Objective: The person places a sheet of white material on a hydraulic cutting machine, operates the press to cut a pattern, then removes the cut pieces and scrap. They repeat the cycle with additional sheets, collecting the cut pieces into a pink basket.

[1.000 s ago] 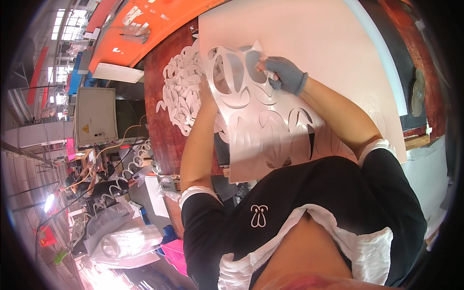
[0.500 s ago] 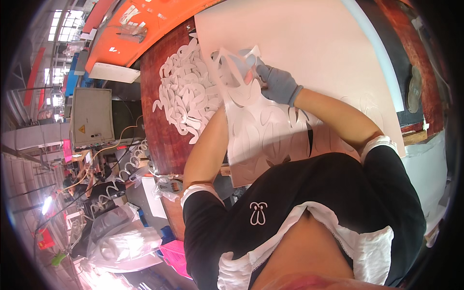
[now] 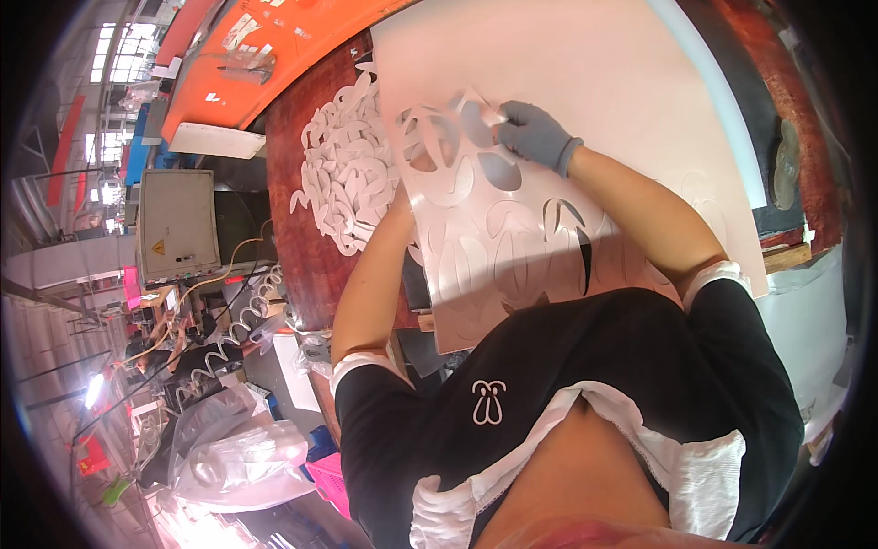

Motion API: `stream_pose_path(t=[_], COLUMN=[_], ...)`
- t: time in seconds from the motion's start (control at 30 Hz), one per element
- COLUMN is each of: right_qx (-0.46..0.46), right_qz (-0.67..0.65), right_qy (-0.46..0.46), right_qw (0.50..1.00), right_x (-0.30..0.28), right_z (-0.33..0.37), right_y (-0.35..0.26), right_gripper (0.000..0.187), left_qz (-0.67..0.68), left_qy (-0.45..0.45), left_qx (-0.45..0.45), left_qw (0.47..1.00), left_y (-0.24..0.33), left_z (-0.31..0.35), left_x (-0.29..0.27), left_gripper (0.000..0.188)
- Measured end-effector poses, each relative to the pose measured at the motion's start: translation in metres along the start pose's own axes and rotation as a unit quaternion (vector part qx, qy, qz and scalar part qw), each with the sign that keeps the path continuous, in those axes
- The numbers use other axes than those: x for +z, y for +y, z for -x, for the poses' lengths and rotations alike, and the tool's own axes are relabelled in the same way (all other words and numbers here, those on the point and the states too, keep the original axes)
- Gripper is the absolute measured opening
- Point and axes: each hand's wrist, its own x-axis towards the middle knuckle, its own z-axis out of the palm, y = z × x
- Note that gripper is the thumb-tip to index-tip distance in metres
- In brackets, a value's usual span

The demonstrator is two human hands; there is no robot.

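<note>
A large pale pink sheet (image 3: 585, 82) lies before me, scored with curved outlines. Several shapes are gone from its left part, leaving holes with thin strips between them. My right hand (image 3: 538, 139), in a grey glove, is closed with its fingertips at a strip beside the holes. My left hand (image 3: 422, 154) reaches under the sheet's left edge; a bit of it shows through a hole, and its fingers are mostly hidden. Left of the sheet, close to my left forearm, is a heap of white curved cut-out pieces (image 3: 352, 165).
The heap rests on a reddish-brown tabletop (image 3: 297, 265). An orange panel (image 3: 302, 55) runs along the far left side. Beyond the table's left edge are a grey electrical box (image 3: 178, 224), a coiled hose (image 3: 242, 320), a pink basket (image 3: 327, 480) and clear plastic bags (image 3: 242, 457).
My left arm has shifted left, its hand lower under the sheet. The raised part of the sheet around the holes lies flatter. My right hand has moved slightly right.
</note>
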Motion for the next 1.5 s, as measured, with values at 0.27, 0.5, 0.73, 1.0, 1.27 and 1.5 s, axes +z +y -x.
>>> stream_pose_path(t=[0.27,0.5,0.73,1.0,1.27,1.5], right_qx=[-0.175,-0.182,-0.103,-0.092,-0.033,-0.014], right_qz=[0.201,0.324,0.26,-0.002,-0.049,-0.067], right_qy=[0.011,0.013,-0.068,-0.031,-0.007,-0.164], right_qw=[0.964,0.928,0.958,0.995,0.998,0.984], right_x=[0.032,0.053,0.053,0.032,0.01,0.028], right_z=[0.035,0.01,0.014,-0.008,0.015,0.106], right_y=[-0.035,-0.039,-0.039,-0.038,-0.029,-0.026], right_gripper=[0.04,0.05,0.052,0.042,0.036,0.027], left_qz=[0.014,0.085,0.467,-0.072,-0.005,0.47], left_qy=[0.007,-0.042,-0.011,0.251,0.254,0.013], left_qx=[-0.025,-0.12,-0.289,-0.194,-0.153,-0.208], left_qw=[1.0,0.988,0.836,0.946,0.955,0.858], left_y=[0.0,0.009,0.019,-0.024,-0.013,0.065], left_z=[0.016,0.025,0.048,0.052,0.075,0.086], left_x=[-0.007,-0.011,-0.013,-0.045,-0.01,0.018], left_gripper=[0.018,0.02,0.021,0.037,0.046,0.041])
